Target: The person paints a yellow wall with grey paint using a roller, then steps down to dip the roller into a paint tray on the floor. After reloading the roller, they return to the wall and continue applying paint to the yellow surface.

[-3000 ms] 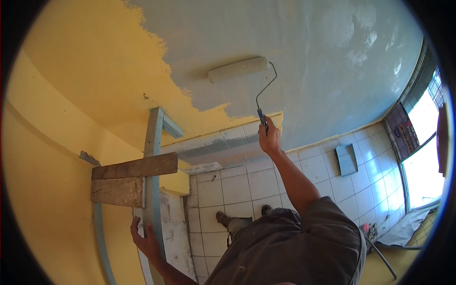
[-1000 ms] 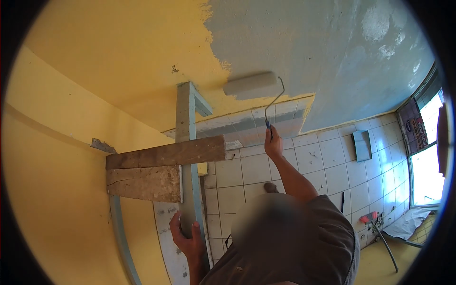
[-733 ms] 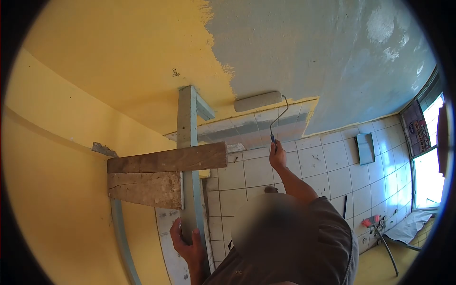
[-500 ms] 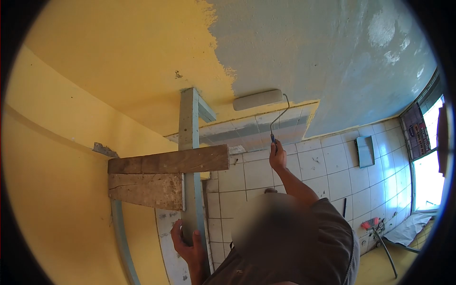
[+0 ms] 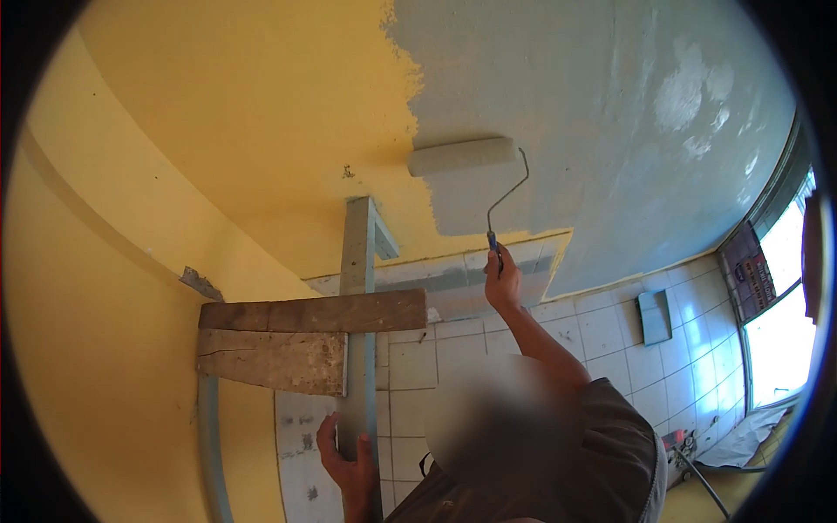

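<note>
My right hand [image 5: 502,283] is closed round the blue handle of a paint roller [image 5: 462,157]. The roller's pale sleeve lies against the wall, its left end at the border between yellow paint [image 5: 288,105] and grey paint [image 5: 558,96]. Below the sleeve, a patch of grey reaches down toward the tiled strip [image 5: 462,270]. My left hand [image 5: 349,466] is curled round a grey-painted wooden beam [image 5: 358,253], thumb on one side and fingers on the other. Two rough wooden boards [image 5: 309,314] lie across this beam, ahead of the hand.
A blue-grey paint tray [image 5: 654,316] stands on the white tiled floor [image 5: 610,318] to the right. Farther right are a dark sign panel [image 5: 747,270], a bright opening, a red-headed tool [image 5: 674,438] and a crumpled sheet [image 5: 741,436]. A blurred area hides the bottom middle.
The roller and my right hand have moved up the wall and slightly left. My left hand stays on the beam, while the whole view has shifted a little.
</note>
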